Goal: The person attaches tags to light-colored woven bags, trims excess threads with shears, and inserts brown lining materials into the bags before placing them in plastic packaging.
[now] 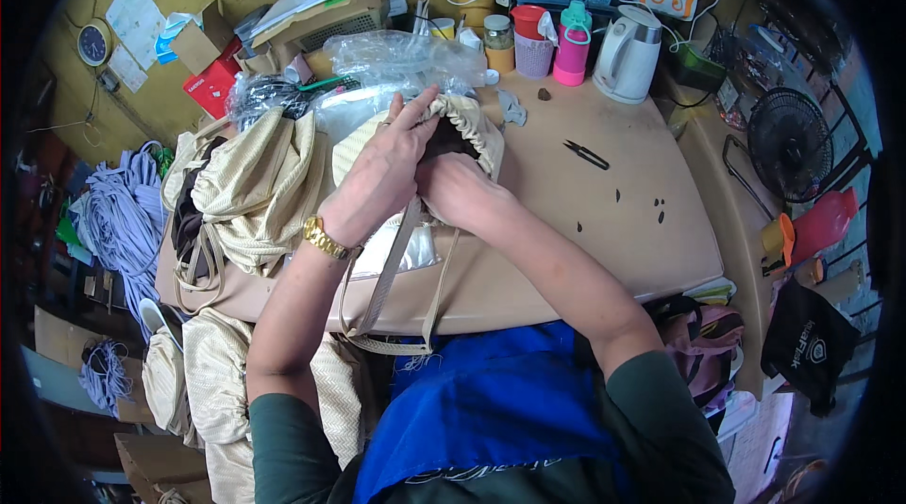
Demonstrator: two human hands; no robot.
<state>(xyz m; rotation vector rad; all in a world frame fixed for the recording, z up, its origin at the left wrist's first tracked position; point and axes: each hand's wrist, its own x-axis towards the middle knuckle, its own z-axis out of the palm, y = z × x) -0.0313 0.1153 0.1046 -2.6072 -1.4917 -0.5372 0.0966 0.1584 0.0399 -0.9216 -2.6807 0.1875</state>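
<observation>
A cream drawstring bag (484,133) with a gathered rim and a dark lining lies before me on the table, its mouth facing me. My left hand (382,169), a gold watch on its wrist, rests against the bag's left side with fingers stretched toward the rim; its thumb is hidden. Into the dark mouth reaches my right hand (462,191), the fingers out of sight inside or behind the left hand. Cream straps (396,263) hang from the bag over the table's near edge. Under it lies a clear plastic sheet (415,249).
More cream bags (255,188) are heaped at the left. Small black thread snips (587,155) and dark bits lie on the table (547,268) at right. Behind stand a white kettle (628,56), a pink bottle (571,46) and clear plastic bags (406,56). A black fan (791,141) stands far right.
</observation>
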